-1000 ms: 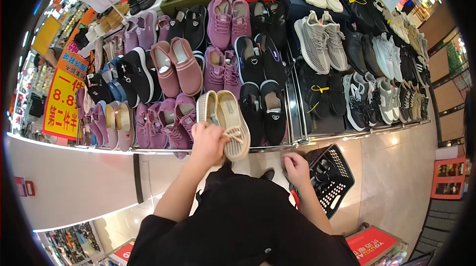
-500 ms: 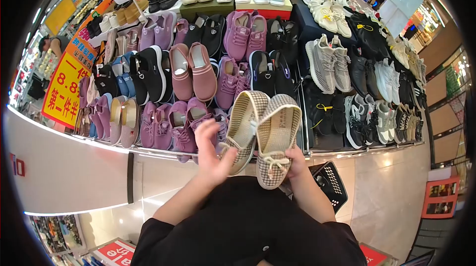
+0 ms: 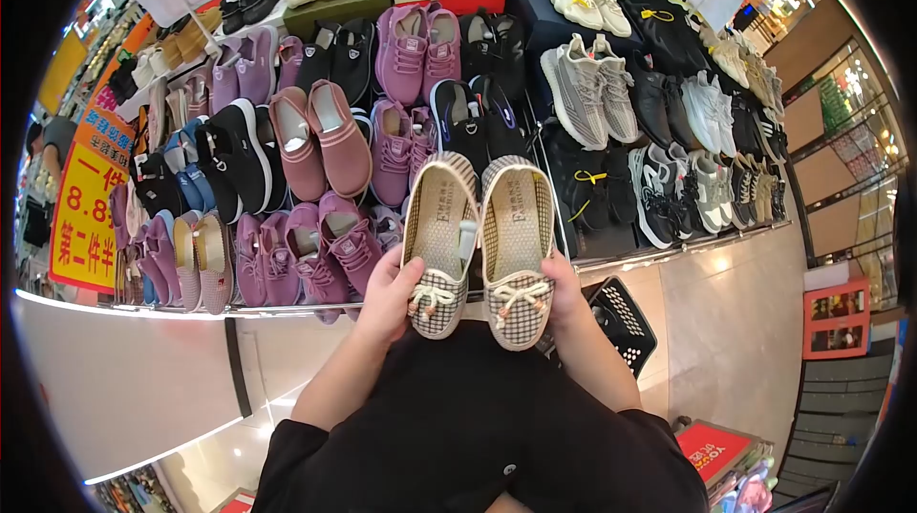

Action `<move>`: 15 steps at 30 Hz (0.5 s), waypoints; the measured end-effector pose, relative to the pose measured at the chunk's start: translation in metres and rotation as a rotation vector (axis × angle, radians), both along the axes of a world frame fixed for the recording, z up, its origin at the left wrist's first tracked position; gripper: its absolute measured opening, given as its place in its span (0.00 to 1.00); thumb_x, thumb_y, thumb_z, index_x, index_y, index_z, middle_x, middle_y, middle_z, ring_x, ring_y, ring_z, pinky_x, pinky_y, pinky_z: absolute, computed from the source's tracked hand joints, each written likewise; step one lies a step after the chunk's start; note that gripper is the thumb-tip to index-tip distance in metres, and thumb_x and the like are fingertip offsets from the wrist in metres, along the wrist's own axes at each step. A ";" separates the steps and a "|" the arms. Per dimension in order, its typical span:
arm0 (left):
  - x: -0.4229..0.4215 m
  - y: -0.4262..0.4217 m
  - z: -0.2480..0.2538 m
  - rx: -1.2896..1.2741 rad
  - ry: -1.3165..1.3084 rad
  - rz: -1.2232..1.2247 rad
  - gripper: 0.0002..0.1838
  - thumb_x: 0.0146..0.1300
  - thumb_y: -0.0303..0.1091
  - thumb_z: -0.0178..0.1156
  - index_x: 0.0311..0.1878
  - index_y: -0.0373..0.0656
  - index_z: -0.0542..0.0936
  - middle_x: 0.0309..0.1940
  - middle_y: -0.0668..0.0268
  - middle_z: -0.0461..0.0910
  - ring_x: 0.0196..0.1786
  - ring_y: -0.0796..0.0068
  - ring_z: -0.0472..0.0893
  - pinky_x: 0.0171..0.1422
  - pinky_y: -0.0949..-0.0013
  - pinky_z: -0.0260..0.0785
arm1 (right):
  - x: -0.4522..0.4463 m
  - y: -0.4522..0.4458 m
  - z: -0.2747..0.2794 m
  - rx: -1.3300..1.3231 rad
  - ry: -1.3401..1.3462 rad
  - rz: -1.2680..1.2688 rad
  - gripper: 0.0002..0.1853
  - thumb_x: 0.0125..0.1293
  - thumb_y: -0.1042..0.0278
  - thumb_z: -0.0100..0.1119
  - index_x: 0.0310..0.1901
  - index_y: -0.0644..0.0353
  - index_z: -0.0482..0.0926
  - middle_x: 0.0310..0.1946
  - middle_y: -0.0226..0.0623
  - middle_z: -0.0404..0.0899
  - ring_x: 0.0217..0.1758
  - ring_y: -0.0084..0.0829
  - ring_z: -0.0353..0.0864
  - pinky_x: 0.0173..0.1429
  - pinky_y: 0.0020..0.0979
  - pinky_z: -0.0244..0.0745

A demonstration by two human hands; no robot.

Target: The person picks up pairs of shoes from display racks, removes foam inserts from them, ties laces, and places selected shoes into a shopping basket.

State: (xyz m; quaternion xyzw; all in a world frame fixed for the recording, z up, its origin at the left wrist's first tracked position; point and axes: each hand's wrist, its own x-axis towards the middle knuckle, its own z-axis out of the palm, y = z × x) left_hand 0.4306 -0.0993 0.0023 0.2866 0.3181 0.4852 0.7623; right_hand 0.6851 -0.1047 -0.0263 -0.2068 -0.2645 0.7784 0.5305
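A pair of checked slip-on shoes with cream bows is held up side by side in front of my body, soles down and toes toward me. My left hand (image 3: 390, 295) is closed around the outer side of the left shoe (image 3: 441, 226), thumb near its bow. Closed on the outer side of the right shoe (image 3: 517, 226) is my right hand (image 3: 564, 289). Printed insoles show inside both shoes. A small whitish piece (image 3: 467, 240) sits between them. Fingers beneath the shoes are hidden.
Beyond my hands, a display table holds rows of purple sneakers (image 3: 350, 242), pink slip-ons (image 3: 339, 140) and grey sneakers (image 3: 576, 93). A yellow price sign (image 3: 88, 217) stands at left. A black basket (image 3: 623, 327) is low on the right, near a red sign (image 3: 712, 451).
My left hand was open beside the left shoe and is now closed on it. The overlapping, tilted shoes are now level and side by side. The view has shifted rightward.
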 end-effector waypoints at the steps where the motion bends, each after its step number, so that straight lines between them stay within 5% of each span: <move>1: -0.001 -0.001 0.006 0.070 0.049 0.014 0.19 0.72 0.29 0.54 0.63 0.33 0.69 0.52 0.58 0.80 0.52 0.73 0.82 0.56 0.69 0.76 | 0.001 -0.002 0.003 -0.010 -0.002 -0.010 0.45 0.58 0.56 0.64 0.73 0.65 0.54 0.64 0.48 0.71 0.63 0.42 0.76 0.67 0.40 0.73; 7: -0.005 -0.013 0.023 0.142 0.095 -0.148 0.33 0.68 0.31 0.62 0.71 0.31 0.60 0.61 0.57 0.75 0.63 0.69 0.75 0.68 0.65 0.67 | -0.002 -0.013 -0.008 0.001 0.147 -0.027 0.44 0.55 0.57 0.66 0.70 0.70 0.59 0.63 0.52 0.73 0.63 0.45 0.78 0.66 0.43 0.74; 15: -0.022 -0.010 0.025 0.210 0.098 -0.329 0.38 0.67 0.27 0.61 0.75 0.32 0.55 0.67 0.56 0.70 0.67 0.68 0.72 0.72 0.63 0.63 | -0.019 -0.027 -0.001 0.050 0.473 -0.039 0.44 0.54 0.60 0.64 0.71 0.71 0.59 0.64 0.54 0.72 0.63 0.49 0.77 0.69 0.46 0.71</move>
